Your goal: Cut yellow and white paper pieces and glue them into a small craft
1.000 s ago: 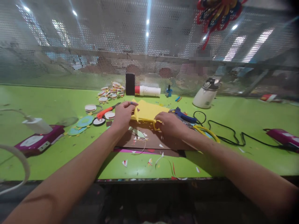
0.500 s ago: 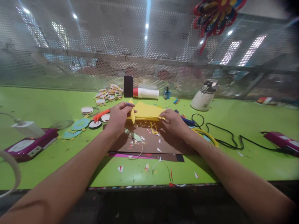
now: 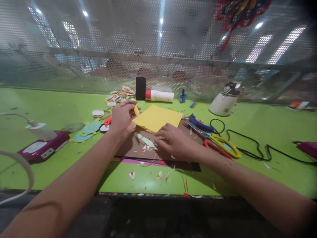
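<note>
phone: upright near table's far edge | tube: lying just beside phone | kettle: same edge, rightward | charger: in power strip

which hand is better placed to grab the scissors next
Right, most likely: the right hand is nearer the scissors and seems to hold nothing, while the left hand is farther off, pinching a small yellow piece.

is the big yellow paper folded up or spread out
Spread out: the yellow paper shows a broad, flat top face. Cannot tell whether layers beneath are folded.
</note>
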Demonstrator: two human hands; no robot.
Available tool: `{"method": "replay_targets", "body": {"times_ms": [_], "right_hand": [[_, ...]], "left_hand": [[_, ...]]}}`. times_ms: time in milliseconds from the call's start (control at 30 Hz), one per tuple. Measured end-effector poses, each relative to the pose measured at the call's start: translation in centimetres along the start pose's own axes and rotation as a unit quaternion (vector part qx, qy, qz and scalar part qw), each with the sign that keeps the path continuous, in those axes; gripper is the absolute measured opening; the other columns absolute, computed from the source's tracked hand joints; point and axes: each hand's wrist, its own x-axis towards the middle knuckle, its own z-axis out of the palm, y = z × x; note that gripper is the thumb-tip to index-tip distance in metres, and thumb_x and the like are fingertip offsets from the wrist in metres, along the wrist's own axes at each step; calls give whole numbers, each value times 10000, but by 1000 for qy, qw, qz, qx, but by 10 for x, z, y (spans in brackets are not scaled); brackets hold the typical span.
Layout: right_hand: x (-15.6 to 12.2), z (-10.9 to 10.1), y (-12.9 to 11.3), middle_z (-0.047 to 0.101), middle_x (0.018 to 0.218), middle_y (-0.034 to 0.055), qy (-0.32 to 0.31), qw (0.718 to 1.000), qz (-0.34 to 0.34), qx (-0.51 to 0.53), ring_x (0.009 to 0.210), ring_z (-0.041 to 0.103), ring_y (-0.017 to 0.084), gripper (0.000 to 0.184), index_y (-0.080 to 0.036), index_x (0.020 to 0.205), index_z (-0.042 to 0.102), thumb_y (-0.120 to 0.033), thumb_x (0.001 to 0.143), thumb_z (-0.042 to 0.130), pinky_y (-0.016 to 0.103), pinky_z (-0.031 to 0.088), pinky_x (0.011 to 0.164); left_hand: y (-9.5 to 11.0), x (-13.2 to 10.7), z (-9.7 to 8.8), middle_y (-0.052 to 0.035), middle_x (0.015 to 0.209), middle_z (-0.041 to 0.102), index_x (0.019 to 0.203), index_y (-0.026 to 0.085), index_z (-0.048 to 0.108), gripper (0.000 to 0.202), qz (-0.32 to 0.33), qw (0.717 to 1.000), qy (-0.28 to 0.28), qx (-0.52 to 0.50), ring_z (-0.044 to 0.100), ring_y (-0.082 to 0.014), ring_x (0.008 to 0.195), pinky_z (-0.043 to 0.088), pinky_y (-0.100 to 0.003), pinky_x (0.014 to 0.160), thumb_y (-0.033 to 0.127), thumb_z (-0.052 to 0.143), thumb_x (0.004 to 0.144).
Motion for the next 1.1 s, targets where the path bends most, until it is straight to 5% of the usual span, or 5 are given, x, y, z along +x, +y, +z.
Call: {"method": "replay_targets", "body": {"times_ms": [200,400,633,767,1100], "right_hand": [[23,15,-16,645,929,115,-66,997,-20,-36,913,517,231,170,-137,901,679,-275,856,590,299,401,731],[-4,17,-8,630,820,93,-65,997,18,-42,775,541,167,207,-124,769,675,-126,883,502,246,396,663],[-26,-3,-6,644,864,85,-35,998,49,-18,798,574,183,202,-172,945,696,-228,906,505,275,408,699],[-41,-17,-14,643,885,91,-94,996,-5,-6,840,573,204,180,-179,915,699,-285,890,556,296,423,729],[-78,-27,-11,660,952,116,-164,975,26,-148,895,573,255,247,-187,1098,651,-286,922,508,351,425,739]], "left_hand": [[1,-1,0,27,619,548,655,152,570,97,2,999,34,-24,566,-98,572,449,-218,574,80,545,594],[-1,-6,2,17,618,564,655,132,594,94,-12,1000,15,-25,571,-99,565,454,-229,595,72,549,598],[-6,-7,3,15,563,543,661,129,602,101,-9,1000,-17,-1,581,-121,547,459,-253,585,68,540,610],[-8,-7,3,9,563,547,650,125,616,108,-7,999,-33,21,590,-130,552,447,-247,567,62,549,593],[-5,-6,2,-40,638,593,586,127,601,69,-22,993,-112,8,606,-152,590,525,-322,660,151,556,632]]}}
